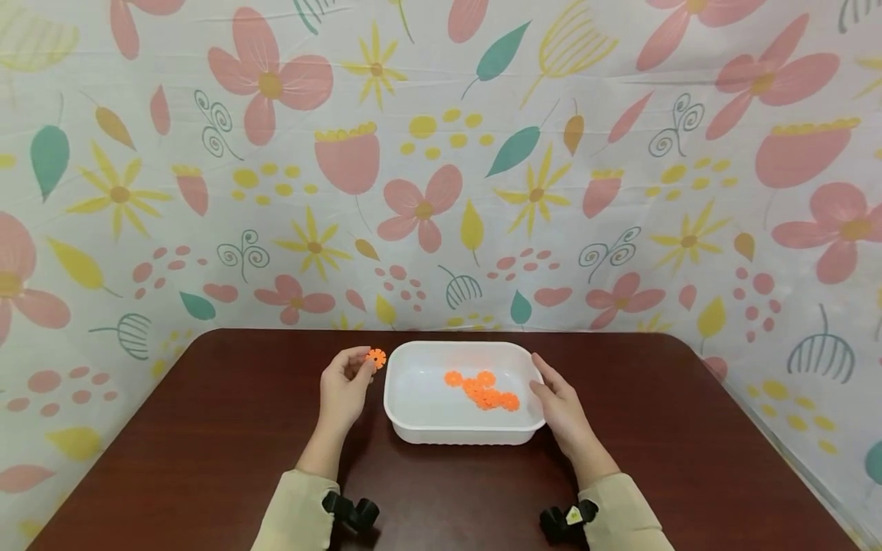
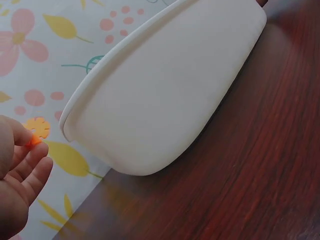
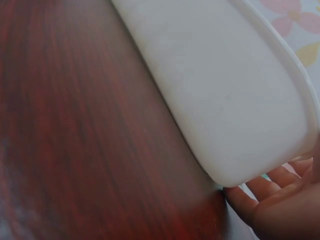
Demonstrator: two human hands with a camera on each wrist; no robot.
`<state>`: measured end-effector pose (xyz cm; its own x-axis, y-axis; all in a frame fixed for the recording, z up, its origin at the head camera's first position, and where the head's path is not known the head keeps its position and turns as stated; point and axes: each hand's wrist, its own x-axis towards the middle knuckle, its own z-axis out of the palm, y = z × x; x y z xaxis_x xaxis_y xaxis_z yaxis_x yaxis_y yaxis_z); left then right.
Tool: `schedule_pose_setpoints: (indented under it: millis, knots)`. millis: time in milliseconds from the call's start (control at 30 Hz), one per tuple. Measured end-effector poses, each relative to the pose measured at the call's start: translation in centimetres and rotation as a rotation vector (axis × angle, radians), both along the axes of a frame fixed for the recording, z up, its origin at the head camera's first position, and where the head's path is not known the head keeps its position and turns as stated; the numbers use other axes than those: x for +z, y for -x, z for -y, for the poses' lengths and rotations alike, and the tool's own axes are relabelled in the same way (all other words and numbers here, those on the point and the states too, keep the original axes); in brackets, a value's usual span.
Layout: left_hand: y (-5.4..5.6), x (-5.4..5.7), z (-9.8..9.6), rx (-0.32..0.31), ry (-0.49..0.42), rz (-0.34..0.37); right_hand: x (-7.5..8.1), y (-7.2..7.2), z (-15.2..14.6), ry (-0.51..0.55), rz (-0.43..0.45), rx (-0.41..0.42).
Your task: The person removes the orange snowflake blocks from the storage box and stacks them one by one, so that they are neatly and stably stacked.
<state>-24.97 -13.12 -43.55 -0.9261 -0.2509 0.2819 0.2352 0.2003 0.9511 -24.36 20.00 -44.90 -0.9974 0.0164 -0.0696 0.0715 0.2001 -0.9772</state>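
Observation:
My left hand (image 1: pixel 343 389) pinches an orange notched disc (image 1: pixel 376 358) between thumb and fingers, just off the left end of a white plastic tub (image 1: pixel 458 437). The same orange disc (image 2: pixel 38 128) shows at the fingertips in the left wrist view, apart from the tub's wall (image 2: pixel 150 100). Inside the tub, right of its middle, lies a loose pile of similar orange discs (image 1: pixel 485 397). At the tub's right end my right hand (image 1: pixel 566 413) holds the rim, thumb over the edge and fingers along the outside. In the right wrist view those fingers (image 3: pixel 265 189) are partly hidden behind the tub.
The tub stands on a dark reddish-brown wooden table (image 1: pixel 227 436). Behind the table's back edge hangs a white cloth (image 1: pixel 427 291) printed with flowers and leaves. Black wrist cameras (image 1: pixel 351 511) sit on both beige sleeves (image 1: pixel 296 513).

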Motion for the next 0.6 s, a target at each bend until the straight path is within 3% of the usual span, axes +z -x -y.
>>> schedule_pose_setpoints:
  millis: [600]
  knots:
    - [0.3,-1.1,3.4,-0.012,0.043,0.155,-0.2,0.2,-0.1,0.004,-0.003,0.003]
